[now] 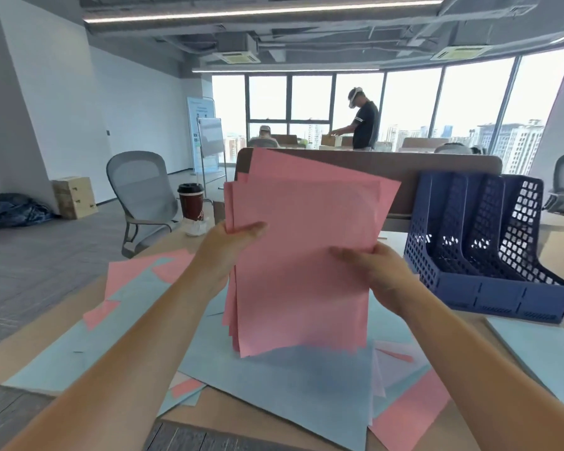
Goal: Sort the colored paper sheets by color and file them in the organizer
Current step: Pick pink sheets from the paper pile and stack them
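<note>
Above the middle of the desk [39, 327], a stack of pink sheets [306, 255] stands roughly upright between both hands, its top corners fanned unevenly and its lower edges down at a large blue sheet [290, 392] lying flat; whether they touch it is unclear. The left hand [232, 242] pinches the stack's left edge, thumb on the near face and fingers hidden behind. The right hand [381, 271] holds the right edge the same way, thumb laid across the front. Under and around the stack, more blue sheets cover the desk, with loose pink sheets [127, 271] mixed among them at the left and at the lower right. To the right, well apart from the stack, the dark blue mesh organizer [469, 294] stands on the desk with its three slots facing the person, and a pale blue pile [551, 349] lies just in front of it. Farther back on the left are a lidded coffee cup [191, 201] and a grey office chair [140, 190]; a person [365, 125] stands by the windows.
</note>
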